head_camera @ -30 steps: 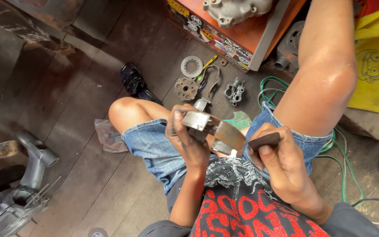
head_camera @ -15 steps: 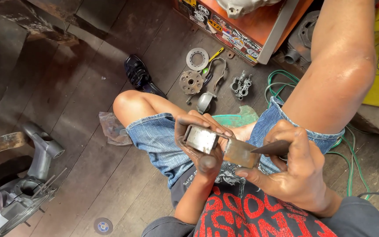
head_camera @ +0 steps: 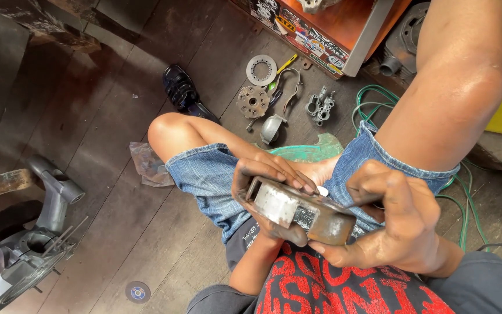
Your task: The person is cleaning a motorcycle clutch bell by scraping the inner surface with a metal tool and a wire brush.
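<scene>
I sit on a dark wooden floor in denim shorts with both hands over my lap. My left hand [head_camera: 265, 186] grips a round, rusty grey metal part [head_camera: 300, 210] with a pale flat face, fingers wrapped over its top edge. My right hand [head_camera: 396, 224] supports the part's right side from below and pinches a thin dark tool [head_camera: 362, 202] whose tip meets the part's upper rim.
On the floor beyond my knees lie a toothed metal ring [head_camera: 261, 70], a round plate [head_camera: 253, 102], a yellow-handled tool [head_camera: 282, 68], a small cast part [head_camera: 319, 106] and a black shoe [head_camera: 180, 92]. Green cable [head_camera: 466, 209] coils at right. A grey engine casing [head_camera: 27, 244] sits at left.
The view has moved closer to my hands. My left hand has turned the metal part so its pale face shows, and my right hand has slid under its right side.
</scene>
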